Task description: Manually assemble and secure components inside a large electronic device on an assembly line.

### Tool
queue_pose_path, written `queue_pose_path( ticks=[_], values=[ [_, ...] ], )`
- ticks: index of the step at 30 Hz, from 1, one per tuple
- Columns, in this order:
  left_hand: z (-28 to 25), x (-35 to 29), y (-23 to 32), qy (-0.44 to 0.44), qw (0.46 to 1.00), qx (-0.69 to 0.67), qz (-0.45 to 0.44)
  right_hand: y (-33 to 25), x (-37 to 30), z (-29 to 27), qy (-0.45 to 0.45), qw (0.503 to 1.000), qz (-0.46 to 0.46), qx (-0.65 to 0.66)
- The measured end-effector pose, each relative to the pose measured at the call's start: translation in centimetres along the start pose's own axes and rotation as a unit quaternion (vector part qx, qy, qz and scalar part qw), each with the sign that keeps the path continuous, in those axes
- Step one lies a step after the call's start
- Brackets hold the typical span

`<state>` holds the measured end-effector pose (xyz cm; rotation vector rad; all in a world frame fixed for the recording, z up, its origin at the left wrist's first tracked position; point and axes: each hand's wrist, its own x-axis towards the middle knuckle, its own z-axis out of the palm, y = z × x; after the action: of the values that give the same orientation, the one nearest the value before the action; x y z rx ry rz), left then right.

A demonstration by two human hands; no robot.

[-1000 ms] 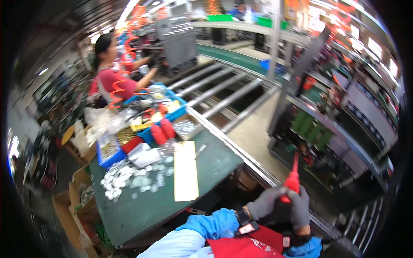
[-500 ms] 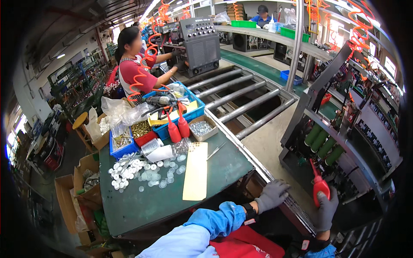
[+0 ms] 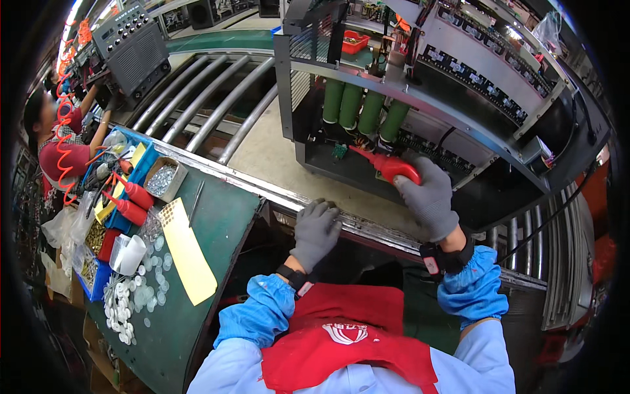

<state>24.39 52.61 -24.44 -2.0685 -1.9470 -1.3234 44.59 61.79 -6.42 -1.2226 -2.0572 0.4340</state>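
My gloved right hand (image 3: 430, 202) is wrapped round a red squeeze bottle (image 3: 398, 169). The bottle lies nearly level, its thin nozzle pointing left into the open metal cabinet (image 3: 453, 118). Close to the nozzle tip is a small green circuit board (image 3: 339, 152) on the cabinet floor, below several green cylinders (image 3: 372, 111). Whether the tip touches anything, I cannot tell. My gloved left hand (image 3: 316, 234) holds nothing; its fingers are loosely bent and apart over the metal conveyor rail (image 3: 269, 192).
On the left, a green table (image 3: 223, 217) bears a yellow perforated sheet (image 3: 188, 253), white plastic discs (image 3: 121, 308), two red bottles (image 3: 134, 200) and a blue bin (image 3: 146, 164). Conveyor rollers (image 3: 203, 108) run beyond it. A co-worker (image 3: 62, 151) stands by a grey machine (image 3: 134, 56).
The view has swung right, toward the cabinet. My right hand has brought the red bottle from upright to nearly level, its nozzle inside the cabinet. My left hand remains by the rail.
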Motion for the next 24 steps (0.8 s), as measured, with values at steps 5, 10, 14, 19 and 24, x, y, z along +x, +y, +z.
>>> queue_pose_path(
  ticks=[5,10,14,19,24],
  values=[
    [-0.1,0.0,0.1,-0.021,1.000,-0.008,-0.013,0.7,1.1,1.5,-0.013,0.997,-0.011,-0.078],
    [-0.2,0.1,0.1,-0.017,1.000,-0.004,-0.012,0.8,2.5,2.5,-0.055,0.998,0.007,-0.043],
    [-0.4,0.1,0.1,-0.016,1.000,-0.012,-0.011,0.1,2.8,2.1,-0.100,0.991,0.050,-0.068],
    [-0.2,0.0,0.0,-0.011,1.000,-0.003,-0.012,0.3,3.3,2.9,-0.077,0.995,0.013,-0.070],
    [-0.1,-0.2,-0.1,-0.008,1.000,-0.004,-0.005,1.3,3.8,2.9,-0.109,0.990,0.013,-0.085]
  ],
)
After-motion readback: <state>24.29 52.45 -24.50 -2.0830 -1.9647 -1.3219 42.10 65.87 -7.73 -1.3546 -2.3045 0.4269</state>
